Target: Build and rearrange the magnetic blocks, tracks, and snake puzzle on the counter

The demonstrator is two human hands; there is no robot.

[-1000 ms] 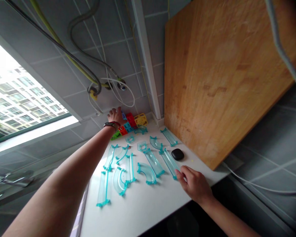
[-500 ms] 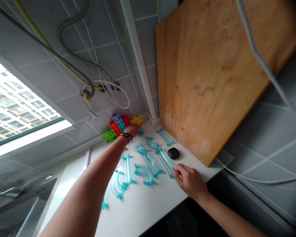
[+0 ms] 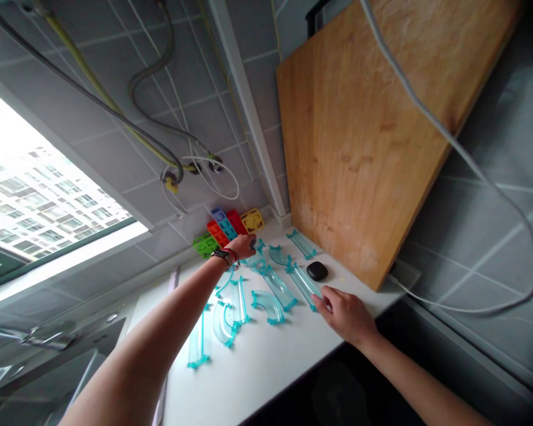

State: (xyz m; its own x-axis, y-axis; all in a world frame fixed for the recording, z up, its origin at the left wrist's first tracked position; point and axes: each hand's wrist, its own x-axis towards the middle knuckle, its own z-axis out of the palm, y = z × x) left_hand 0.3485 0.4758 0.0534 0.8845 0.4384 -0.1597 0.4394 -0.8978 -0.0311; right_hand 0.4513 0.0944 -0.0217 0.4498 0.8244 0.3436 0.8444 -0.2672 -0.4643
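Several clear teal track pieces (image 3: 273, 284) lie spread on a white counter (image 3: 266, 361). My left hand (image 3: 242, 245), a watch on its wrist, reaches to the far end of the counter over a small teal piece (image 3: 259, 245), just in front of a row of coloured plastic blocks (image 3: 226, 228); its fingers are curled and I cannot make out anything in them. My right hand (image 3: 344, 313) rests at the counter's near right edge, fingertips on the end of a straight teal track (image 3: 302, 283).
A large wooden board (image 3: 373, 130) leans against the tiled wall on the right. A small black case (image 3: 317, 271) lies beside the tracks. Hoses and cables (image 3: 177, 160) hang on the wall; a grey cable (image 3: 466, 154) loops at right. A window (image 3: 35, 189) is at left.
My left hand has swung from the left end of the coloured blocks to the right and drawn back slightly toward the teal pieces. My right hand has stayed on the straight track.
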